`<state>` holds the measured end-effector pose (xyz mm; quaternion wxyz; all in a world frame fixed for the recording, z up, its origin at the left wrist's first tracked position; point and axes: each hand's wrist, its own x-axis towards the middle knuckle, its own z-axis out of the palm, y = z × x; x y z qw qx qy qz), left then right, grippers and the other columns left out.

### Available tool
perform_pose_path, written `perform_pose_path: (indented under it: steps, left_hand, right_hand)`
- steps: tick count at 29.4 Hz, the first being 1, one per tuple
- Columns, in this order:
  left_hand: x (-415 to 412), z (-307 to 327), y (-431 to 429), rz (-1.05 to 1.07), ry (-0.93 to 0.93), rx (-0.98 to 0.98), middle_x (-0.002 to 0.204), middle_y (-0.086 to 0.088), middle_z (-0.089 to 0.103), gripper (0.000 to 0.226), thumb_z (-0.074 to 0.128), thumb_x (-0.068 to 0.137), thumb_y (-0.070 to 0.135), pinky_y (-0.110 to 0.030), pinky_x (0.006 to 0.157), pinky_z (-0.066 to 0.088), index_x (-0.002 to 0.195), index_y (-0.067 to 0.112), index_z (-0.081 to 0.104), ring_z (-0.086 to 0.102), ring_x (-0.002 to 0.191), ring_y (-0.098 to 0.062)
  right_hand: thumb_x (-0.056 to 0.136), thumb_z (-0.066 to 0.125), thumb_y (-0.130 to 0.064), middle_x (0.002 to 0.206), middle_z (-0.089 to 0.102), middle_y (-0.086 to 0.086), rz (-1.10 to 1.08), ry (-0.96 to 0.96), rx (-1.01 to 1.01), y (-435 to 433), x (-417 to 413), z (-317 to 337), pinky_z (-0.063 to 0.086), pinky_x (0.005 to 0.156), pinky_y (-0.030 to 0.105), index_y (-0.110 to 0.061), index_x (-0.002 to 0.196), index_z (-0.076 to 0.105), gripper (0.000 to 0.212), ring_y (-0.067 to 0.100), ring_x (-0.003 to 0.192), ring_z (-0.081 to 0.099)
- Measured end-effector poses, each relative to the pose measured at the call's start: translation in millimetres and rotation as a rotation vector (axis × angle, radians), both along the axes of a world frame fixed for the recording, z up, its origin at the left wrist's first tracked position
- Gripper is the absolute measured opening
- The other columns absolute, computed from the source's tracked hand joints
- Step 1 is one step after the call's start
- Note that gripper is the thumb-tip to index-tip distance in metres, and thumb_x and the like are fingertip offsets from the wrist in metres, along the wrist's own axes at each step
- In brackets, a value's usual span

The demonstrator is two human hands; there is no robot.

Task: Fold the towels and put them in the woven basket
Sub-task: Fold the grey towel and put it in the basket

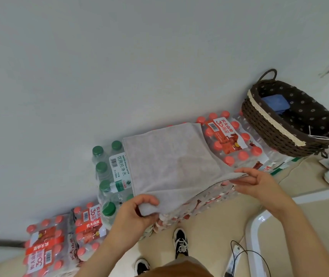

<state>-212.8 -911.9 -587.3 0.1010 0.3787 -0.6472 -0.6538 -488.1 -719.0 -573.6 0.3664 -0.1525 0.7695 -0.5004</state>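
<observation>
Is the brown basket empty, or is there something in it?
Not empty. A blue folded cloth lies at the bottom of the woven basket. The grey towel is outside it.

place: storeroom-like corner | evidence: shrink-wrapped water-bottle packs [229, 140] stacked on beige floor [209, 226] against bare wall [119, 66]

The grey towel [171, 164] is soft matt cloth with a fine nap. The woven basket [279, 134] is dark rough cord, lined with matt dotted fabric and a pale lace trim. The water-bottle packs [233, 140] are glossy clear plastic film with printed labels. The wall [119, 66] is matt.
</observation>
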Motion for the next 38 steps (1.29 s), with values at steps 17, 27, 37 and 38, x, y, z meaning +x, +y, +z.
perform_pose_path:
  steps: [17,27,37,38]
  left_hand:
    - [23.5,-2.9,-33.5,-0.453,-0.226,-0.690,0.065,0.008,0.058,0.033,0.041,0.089,0.053,-0.022,0.062,0.045,0.075,0.028,0.055,0.055,0.064,-0.006]
    - [12.6,-4.9,-33.5,0.048,-0.135,-0.211,0.085,0.009,0.072,0.025,0.052,0.096,0.021,-0.028,0.075,0.052,0.082,0.032,0.069,0.065,0.079,-0.006]
    - [-15.3,-11.4,-64.7,0.476,-0.264,-0.294,0.082,0.011,0.066,0.014,0.058,0.093,0.022,-0.029,0.067,0.046,0.082,0.025,0.066,0.061,0.079,-0.012]
    - [-17.3,-12.1,-68.2,0.464,-0.304,-0.323,0.081,0.008,0.067,0.015,0.056,0.094,0.024,-0.032,0.068,0.047,0.084,0.023,0.067,0.061,0.079,-0.016]
  right_hand:
    - [0.068,0.078,-0.031,0.102,0.072,0.000,0.456,0.063,0.214,-2.0,-46.8,17.2,0.047,0.089,0.027,-0.016,0.084,0.079,0.022,0.012,0.099,0.064]
    - [0.095,0.056,-0.016,0.074,0.064,-0.002,0.172,0.173,0.068,-43.7,-24.4,-6.7,0.045,0.053,0.028,-0.017,0.087,0.070,0.015,0.014,0.066,0.054]
    - [0.097,0.048,-0.028,0.087,0.064,-0.001,0.270,0.749,0.190,-126.9,-33.4,-7.2,0.041,0.065,0.029,-0.017,0.091,0.060,0.017,0.018,0.082,0.058]
    - [0.098,0.047,-0.028,0.089,0.065,0.001,0.280,0.775,0.201,-134.0,-34.3,-9.9,0.045,0.068,0.033,-0.016,0.093,0.060,0.019,0.021,0.084,0.059]
